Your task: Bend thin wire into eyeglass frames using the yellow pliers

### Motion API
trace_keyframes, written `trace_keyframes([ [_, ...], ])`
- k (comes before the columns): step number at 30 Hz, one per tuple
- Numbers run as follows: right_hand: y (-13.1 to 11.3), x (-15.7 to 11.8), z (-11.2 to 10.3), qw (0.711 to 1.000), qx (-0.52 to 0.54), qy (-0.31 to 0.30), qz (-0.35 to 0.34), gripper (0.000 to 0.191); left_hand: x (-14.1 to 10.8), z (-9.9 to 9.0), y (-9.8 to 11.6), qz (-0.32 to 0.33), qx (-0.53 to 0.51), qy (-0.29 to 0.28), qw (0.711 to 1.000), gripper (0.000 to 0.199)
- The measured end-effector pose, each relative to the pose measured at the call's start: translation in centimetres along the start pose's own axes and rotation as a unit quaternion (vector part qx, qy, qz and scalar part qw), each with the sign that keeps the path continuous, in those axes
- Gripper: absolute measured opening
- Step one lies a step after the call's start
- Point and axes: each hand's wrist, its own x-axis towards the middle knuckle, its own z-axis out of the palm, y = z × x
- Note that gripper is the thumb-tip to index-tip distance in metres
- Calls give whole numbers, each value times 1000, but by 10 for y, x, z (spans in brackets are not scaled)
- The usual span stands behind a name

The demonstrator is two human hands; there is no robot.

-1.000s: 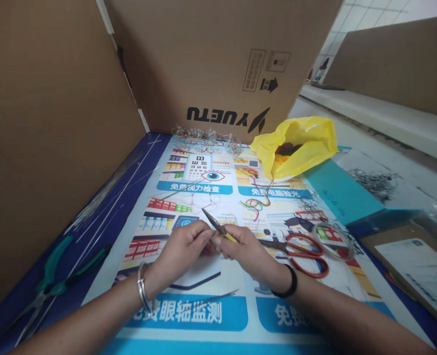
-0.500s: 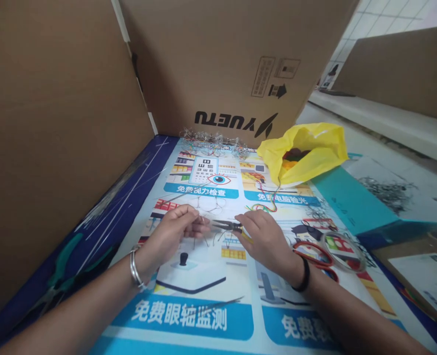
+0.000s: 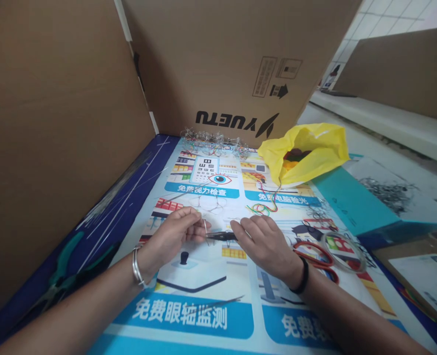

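Note:
My left hand (image 3: 186, 228) pinches a thin piece of wire (image 3: 205, 227) between thumb and fingers. My right hand (image 3: 259, 240) is wrapped round a pair of needle-nose pliers (image 3: 220, 236), whose handles are mostly hidden in the palm. The dark jaws point left and their tips meet the wire just beside my left fingertips. In this frame the jaws look closed. Just beyond my hands, thin bent wire (image 3: 207, 203) lies on the printed sheet (image 3: 203, 320), and several straight wire lengths (image 3: 218, 304) lie nearer to me.
Teal-handled pliers (image 3: 65, 261) lie at the left by loose straight wires (image 3: 111, 192). A yellow bag (image 3: 325, 153), red-handled scissors (image 3: 316, 251) and a clear roll (image 3: 344, 251) are on the right. Tangled wire pieces (image 3: 214, 143) sit against the cardboard wall (image 3: 221, 59) behind.
The pliers' jaws were apart and short of the left hand; now they are closed, lower and further left, with their tips at the wire. The left hand has hardly moved.

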Motion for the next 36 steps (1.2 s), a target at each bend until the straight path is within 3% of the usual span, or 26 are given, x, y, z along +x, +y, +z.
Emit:
trace_keyframes([
  [36, -2, -1, -2, 1000, 15, -18, -6, 23, 1, 1, -2, -22, 5, 3, 1000, 20],
])
